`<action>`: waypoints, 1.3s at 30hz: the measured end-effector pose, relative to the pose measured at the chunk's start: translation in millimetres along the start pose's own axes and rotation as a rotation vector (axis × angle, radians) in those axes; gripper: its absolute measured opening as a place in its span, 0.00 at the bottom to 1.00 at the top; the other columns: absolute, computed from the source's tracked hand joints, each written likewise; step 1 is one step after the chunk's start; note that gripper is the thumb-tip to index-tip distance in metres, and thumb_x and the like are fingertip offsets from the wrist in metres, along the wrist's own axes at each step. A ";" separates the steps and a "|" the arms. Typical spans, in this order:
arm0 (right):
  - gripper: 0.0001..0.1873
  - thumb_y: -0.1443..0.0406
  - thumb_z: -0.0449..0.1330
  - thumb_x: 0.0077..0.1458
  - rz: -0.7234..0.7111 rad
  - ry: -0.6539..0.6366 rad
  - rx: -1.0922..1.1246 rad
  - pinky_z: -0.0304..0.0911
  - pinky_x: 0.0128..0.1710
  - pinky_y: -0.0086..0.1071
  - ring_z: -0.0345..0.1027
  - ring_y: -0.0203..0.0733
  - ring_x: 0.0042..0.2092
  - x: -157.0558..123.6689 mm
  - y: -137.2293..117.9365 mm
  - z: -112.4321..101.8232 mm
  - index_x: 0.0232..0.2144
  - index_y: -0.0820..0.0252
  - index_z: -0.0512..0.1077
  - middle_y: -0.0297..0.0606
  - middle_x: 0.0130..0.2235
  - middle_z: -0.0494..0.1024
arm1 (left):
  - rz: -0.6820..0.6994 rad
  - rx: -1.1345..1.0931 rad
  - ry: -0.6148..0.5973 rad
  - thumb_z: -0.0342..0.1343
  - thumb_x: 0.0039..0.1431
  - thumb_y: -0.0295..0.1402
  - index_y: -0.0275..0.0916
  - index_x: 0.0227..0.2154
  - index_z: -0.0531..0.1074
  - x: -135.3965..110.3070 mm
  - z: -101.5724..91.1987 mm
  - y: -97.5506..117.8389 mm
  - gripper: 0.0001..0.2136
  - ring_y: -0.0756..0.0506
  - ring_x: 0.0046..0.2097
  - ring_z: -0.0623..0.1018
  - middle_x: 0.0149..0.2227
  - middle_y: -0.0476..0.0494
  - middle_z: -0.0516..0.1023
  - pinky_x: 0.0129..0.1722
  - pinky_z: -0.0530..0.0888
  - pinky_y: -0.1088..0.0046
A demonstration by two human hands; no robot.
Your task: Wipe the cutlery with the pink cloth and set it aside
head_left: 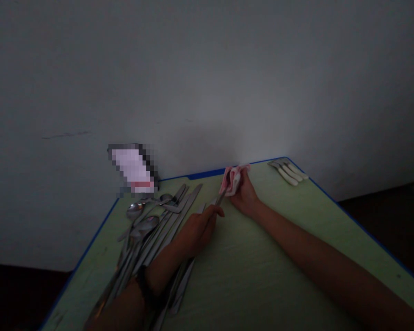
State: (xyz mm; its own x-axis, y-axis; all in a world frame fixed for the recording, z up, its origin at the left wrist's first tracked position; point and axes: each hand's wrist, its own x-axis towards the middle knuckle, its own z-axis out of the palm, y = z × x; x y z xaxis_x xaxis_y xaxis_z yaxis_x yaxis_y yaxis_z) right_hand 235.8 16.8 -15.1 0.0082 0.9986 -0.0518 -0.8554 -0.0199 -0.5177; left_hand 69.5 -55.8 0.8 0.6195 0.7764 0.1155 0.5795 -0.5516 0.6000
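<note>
My left hand [197, 232] is closed around the handle of a metal utensil [220, 198] whose far end goes into a pink and white cloth [232, 180]. My right hand [245, 195] grips that cloth, folded around the utensil's tip, near the far edge of the green table [262, 276]. Which kind of utensil it is stays hidden by the cloth. A dark band sits on my left wrist.
A pile of several metal spoons and knives [152, 230] lies on the table's left side, partly under my left forearm. Three white-handled utensils [288, 172] rest at the far right corner. A blurred-out object [133, 170] stands at the table's far left corner against the pale wall.
</note>
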 end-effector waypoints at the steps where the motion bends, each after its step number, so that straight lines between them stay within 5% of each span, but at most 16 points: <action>1: 0.12 0.55 0.56 0.53 0.033 -0.023 -0.026 0.62 0.30 0.26 0.64 0.31 0.28 -0.9 0.0 -0.4 0.25 0.56 0.68 0.27 0.26 0.72 | -0.011 -0.006 0.010 0.35 0.65 0.33 0.38 0.42 0.63 0.2 0.6 -1.2 0.13 0.51 0.19 0.62 0.17 0.58 0.56 0.22 0.56 0.77; 6: 0.10 0.63 0.62 0.46 -0.003 -0.049 -0.135 0.62 0.31 0.27 0.65 0.32 0.29 -2.5 5.2 -3.4 0.34 0.57 0.69 0.29 0.28 0.73 | -0.028 0.007 0.013 0.35 0.66 0.34 0.38 0.44 0.62 0.7 0.8 -3.3 0.12 0.51 0.20 0.63 0.18 0.58 0.56 0.22 0.57 0.77; 13: 0.03 0.66 0.55 0.49 0.008 0.015 -0.017 0.65 0.34 0.30 0.66 0.35 0.30 1.6 3.6 -2.6 0.28 0.58 0.68 0.32 0.28 0.74 | -0.010 -0.002 0.017 0.35 0.65 0.34 0.38 0.44 0.62 0.2 -1.5 -2.5 0.13 0.51 0.20 0.63 0.18 0.57 0.57 0.23 0.58 0.77; 19: 0.09 0.75 0.53 0.40 0.071 0.055 -0.042 0.64 0.31 0.27 0.64 0.32 0.26 2.6 3.9 -8.0 0.25 0.61 0.68 0.30 0.24 0.71 | -0.016 -0.048 0.082 0.35 0.66 0.35 0.37 0.45 0.62 -1.0 -1.0 -3.7 0.14 0.51 0.21 0.64 0.19 0.56 0.59 0.23 0.59 0.77; 27: 0.10 0.72 0.59 0.43 -0.173 0.177 -0.098 0.65 0.31 0.27 0.67 0.32 0.28 5.3 10.1 -10.1 0.31 0.55 0.66 0.28 0.28 0.73 | -0.050 -0.050 0.122 0.35 0.65 0.34 0.38 0.44 0.63 0.4 0.4 -6.3 0.13 0.51 0.20 0.64 0.18 0.56 0.59 0.22 0.59 0.77; 39: 0.07 0.63 0.54 0.53 0.019 0.009 0.027 0.67 0.37 0.29 0.70 0.35 0.34 7.6 4.5 -7.7 0.31 0.58 0.71 0.32 0.32 0.76 | 0.038 0.203 0.011 0.37 0.63 0.30 0.40 0.44 0.65 2.3 2.5 -5.9 0.12 0.50 0.19 0.66 0.17 0.56 0.61 0.23 0.58 0.77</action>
State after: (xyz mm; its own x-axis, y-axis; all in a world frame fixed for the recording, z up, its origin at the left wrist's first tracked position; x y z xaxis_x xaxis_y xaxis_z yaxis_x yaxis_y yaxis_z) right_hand 236.0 24.0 -24.4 -0.0038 0.9976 -0.0687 -0.8688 -0.0373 -0.4937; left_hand 68.8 -51.5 -4.5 0.6376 0.7568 0.1443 0.6516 -0.6296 0.4230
